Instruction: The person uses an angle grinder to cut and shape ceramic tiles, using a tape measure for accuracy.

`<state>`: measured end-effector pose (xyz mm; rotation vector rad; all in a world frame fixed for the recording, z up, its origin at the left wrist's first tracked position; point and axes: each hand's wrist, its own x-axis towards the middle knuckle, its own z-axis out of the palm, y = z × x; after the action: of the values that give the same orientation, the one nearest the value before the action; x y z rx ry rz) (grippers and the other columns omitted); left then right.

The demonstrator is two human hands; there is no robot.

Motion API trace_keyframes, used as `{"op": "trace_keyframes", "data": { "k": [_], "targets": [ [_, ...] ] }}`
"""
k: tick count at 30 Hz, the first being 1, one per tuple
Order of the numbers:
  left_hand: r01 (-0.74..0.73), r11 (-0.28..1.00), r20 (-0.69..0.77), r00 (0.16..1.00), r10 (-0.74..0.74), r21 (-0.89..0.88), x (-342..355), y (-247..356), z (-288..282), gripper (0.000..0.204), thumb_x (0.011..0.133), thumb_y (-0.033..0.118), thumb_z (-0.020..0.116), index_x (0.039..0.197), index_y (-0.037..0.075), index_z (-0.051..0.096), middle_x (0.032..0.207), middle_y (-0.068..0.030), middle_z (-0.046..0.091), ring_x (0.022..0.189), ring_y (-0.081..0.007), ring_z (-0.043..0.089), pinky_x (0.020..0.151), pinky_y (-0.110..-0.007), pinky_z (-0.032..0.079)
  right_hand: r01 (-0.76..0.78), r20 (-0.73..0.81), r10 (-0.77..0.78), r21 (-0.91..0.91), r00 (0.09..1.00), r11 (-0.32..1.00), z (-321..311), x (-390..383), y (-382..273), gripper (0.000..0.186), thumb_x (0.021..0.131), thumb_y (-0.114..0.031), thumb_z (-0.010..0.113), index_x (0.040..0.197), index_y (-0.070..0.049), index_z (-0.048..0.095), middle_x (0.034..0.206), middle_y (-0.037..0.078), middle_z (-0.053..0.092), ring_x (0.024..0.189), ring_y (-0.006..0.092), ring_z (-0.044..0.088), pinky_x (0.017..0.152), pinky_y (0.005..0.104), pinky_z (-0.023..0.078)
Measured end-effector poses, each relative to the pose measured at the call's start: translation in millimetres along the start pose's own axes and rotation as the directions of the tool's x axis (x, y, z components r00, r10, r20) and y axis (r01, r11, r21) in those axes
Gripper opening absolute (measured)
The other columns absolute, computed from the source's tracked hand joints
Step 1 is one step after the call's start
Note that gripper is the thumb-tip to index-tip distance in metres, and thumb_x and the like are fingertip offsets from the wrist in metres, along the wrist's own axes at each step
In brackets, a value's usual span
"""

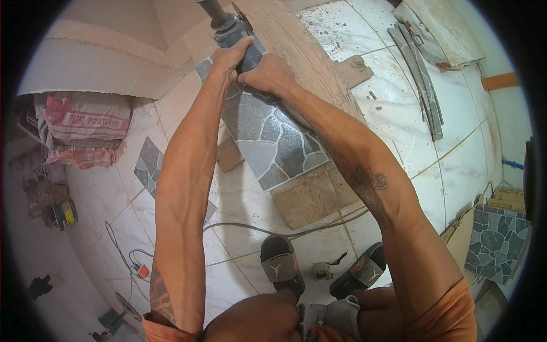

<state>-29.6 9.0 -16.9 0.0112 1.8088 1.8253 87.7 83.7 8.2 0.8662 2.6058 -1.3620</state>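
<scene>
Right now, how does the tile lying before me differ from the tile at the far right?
The front tile shows large stone shapes, pale and dark grey; the far-right tile shows smaller, more crowded ones. The front tile lies over a wooden board, the left hand and right hand holding a power tool at its far end; the far-right tile sits apart, untouched. Both share a stone pattern with pale lines.

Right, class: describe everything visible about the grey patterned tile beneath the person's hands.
The patterned tile looks ceramic, with irregular grey patches divided by pale lines and a glossy sheen. It lies flat, its near end seemingly on a wooden board. The left hand, right hand and power tool partly hide its far end; contact is unclear.
</scene>
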Motion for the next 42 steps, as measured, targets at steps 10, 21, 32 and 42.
{"op": "trace_keyframes", "data": {
  "k": [10, 21, 32, 42],
  "targets": [
    [-0.007, 1.0, 0.015, 1.0, 0.007, 0.0, -0.2, -1.0, -0.4, 0.046, 0.078, 0.017, 0.08, 0.111, -0.006, 0.06, 0.103, -0.0151, 0.066, 0.086, -0.0266, 0.068, 0.075, -0.04, 0.059, 0.001, 0.011, -0.001, -0.008, 1.0, 1.0, 1.1, -0.1, 1.5, 0.058, 0.061, -0.037, 0.074, 0.098, 0.007, 0.07, 0.103, 0.025, 0.069, 0.099, 0.0348, 0.068, 0.083, 0.0389, 0.055],
    [-0.011, 1.0, 0.001, 1.0, 0.011, 0.014, -1.1, 4.0, 2.5, 0.046, 0.078, 0.018, 0.08, 0.111, -0.007, 0.059, 0.103, -0.016, 0.066, 0.086, -0.027, 0.068, 0.074, -0.04, 0.06, 0.015, -0.01, -0.015, -0.022, 1.0, 1.0, 0.0, 3.5, 1.4, 0.058, 0.061, -0.037, 0.074, 0.098, 0.007, 0.07, 0.103, 0.026, 0.069, 0.099, 0.0357, 0.068, 0.084, 0.0394, 0.055],
    [0.007, 1.0, 0.0, 1.0, -0.007, 0.013, -0.7, 0.0, 2.6, 0.043, 0.079, 0.018, 0.079, 0.109, -0.006, 0.06, 0.102, -0.0149, 0.066, 0.084, -0.0262, 0.068, 0.073, -0.039, 0.06, 0.004, 0.013, -0.004, -0.011, 1.0, 1.0, 0.5, 2.8, 4.1, 0.056, 0.061, -0.037, 0.074, 0.097, 0.006, 0.071, 0.102, 0.025, 0.069, 0.098, 0.0357, 0.068, 0.084, 0.039, 0.055],
    [0.004, 1.0, 0.01, 1.0, -0.004, 0.011, 0.6, -0.2, 1.7, 0.041, 0.079, 0.017, 0.079, 0.11, -0.004, 0.061, 0.102, -0.0149, 0.066, 0.085, -0.0263, 0.068, 0.075, -0.04, 0.06, 0.005, 0.03, -0.004, -0.025, 1.0, 1.0, -2.3, 1.2, 1.4, 0.059, 0.061, -0.038, 0.074, 0.099, 0.006, 0.07, 0.103, 0.025, 0.069, 0.099, 0.0352, 0.068, 0.084, 0.0389, 0.055]
  ]
}}
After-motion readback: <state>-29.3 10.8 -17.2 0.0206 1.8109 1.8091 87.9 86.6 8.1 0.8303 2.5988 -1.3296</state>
